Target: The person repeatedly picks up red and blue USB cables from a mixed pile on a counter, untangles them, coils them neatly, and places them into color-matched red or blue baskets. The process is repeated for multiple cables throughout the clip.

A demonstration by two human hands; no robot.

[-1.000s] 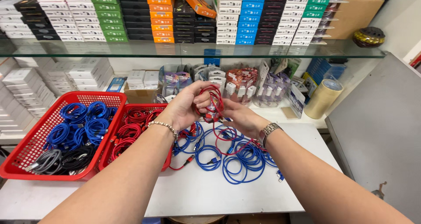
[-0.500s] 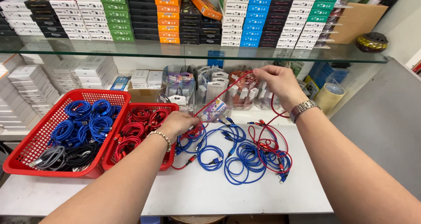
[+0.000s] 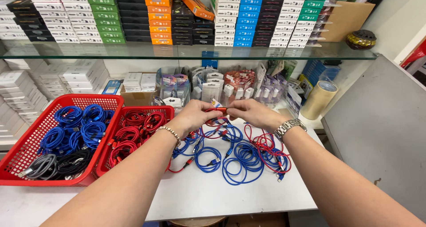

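- Two hands meet over the middle of the counter: the left hand and the right hand each pinch one end of a red cable held between them, just above the loose pile.
- Fingers of both hands are narrowed and closed on that cable; the thumbs press it from the near side.
- Light and limp is how the cable should handle, by my judgement: thin, braided-looking, it will sag and tangle, and it is not fragile except at the plug ends.
- Best hold, I judge, is near the plugs or on a gathered loop, since a single strand would slide through a loose pinch.
- Below the hands lie blue cables and more red cables, looped and overlapping on the white counter.
- At the left stand two red baskets side by side: the big basket with blue, grey and black coils, the small basket with red coils.
- Room is tight: a glass shelf of coloured boxes runs above, small packets stand behind, a roll of tape sits to the right beside a grey cabinet.
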